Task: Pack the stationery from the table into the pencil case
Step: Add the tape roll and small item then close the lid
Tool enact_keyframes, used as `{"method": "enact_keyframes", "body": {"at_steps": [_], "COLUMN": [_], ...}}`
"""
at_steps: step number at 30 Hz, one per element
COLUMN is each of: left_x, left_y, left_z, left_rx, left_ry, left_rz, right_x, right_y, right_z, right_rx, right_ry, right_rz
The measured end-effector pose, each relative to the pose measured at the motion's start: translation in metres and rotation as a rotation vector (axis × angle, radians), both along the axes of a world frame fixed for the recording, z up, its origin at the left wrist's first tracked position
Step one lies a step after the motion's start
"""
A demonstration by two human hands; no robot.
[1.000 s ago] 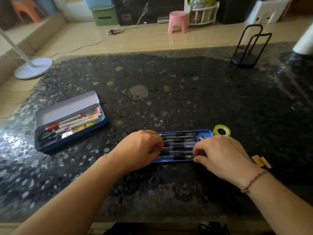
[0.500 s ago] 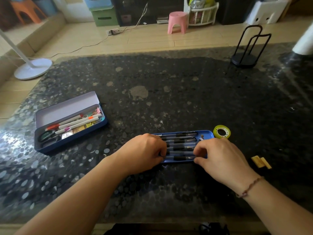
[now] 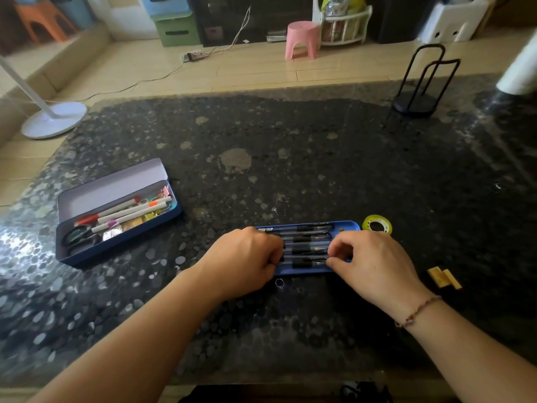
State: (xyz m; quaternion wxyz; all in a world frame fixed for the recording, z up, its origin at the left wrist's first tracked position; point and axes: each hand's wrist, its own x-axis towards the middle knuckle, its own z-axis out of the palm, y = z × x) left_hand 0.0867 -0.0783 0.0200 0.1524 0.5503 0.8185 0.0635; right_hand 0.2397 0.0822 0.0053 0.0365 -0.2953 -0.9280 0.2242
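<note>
In the head view, a shallow blue tray (image 3: 350,226) full of black pens (image 3: 308,245) is seen at lower centre of the frame, on the dark table (image 3: 290,141). The left hand (image 3: 247,257) is curled over the tray's left end and the right hand (image 3: 369,263) over its right end; both are seen gripping the tray and pen ends with bent fingers.

The open pencil case (image 3: 116,184) lies at middle left, well apart, already holding markers and scissors. A tape roll (image 3: 377,224) sits just beside the tray's far right corner, and yellow pieces (image 3: 443,277) lie at lower right.

If the tray were tilted when lifted, the loose pens could be rolled out. The tape might be knocked aside.
</note>
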Motion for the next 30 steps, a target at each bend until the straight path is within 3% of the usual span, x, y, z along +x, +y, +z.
{"method": "enact_keyframes", "body": {"at_steps": [5, 8, 11, 16, 19, 22, 30], "left_x": [-0.001, 0.001, 0.008, 0.012, 0.007, 0.003, 0.004], "left_y": [0.001, 0.008, 0.021, 0.031, 0.029, 0.024, 0.024], "left_z": [0.001, 0.001, -0.006, -0.02, -0.021, -0.022, -0.02], "left_rx": [0.0, 0.173, 0.208, 0.13, 0.126, 0.127, 0.123], "left_ry": [0.005, 0.013, 0.081, 0.045, 0.021, 0.01, 0.011], "left_rz": [0.027, 0.025, -0.042, -0.037, -0.031, -0.021, -0.006], "right_x": [0.008, 0.015, 0.017, 0.018, 0.017, 0.012, 0.003], "right_y": [0.042, 0.065, 0.067, 0.059, 0.043, 0.034, 0.03], "right_z": [0.008, 0.006, -0.003, 0.001, 0.005, -0.002, -0.011], "right_rx": [0.047, 0.052, 0.016, 0.06, 0.187, 0.2, 0.304], "right_ry": [0.203, -0.036, -0.127, 0.109, 0.189, 0.099, -0.035], "right_rz": [-0.208, -0.261, -0.205, -0.181, 0.005, 0.103, 0.101]}}
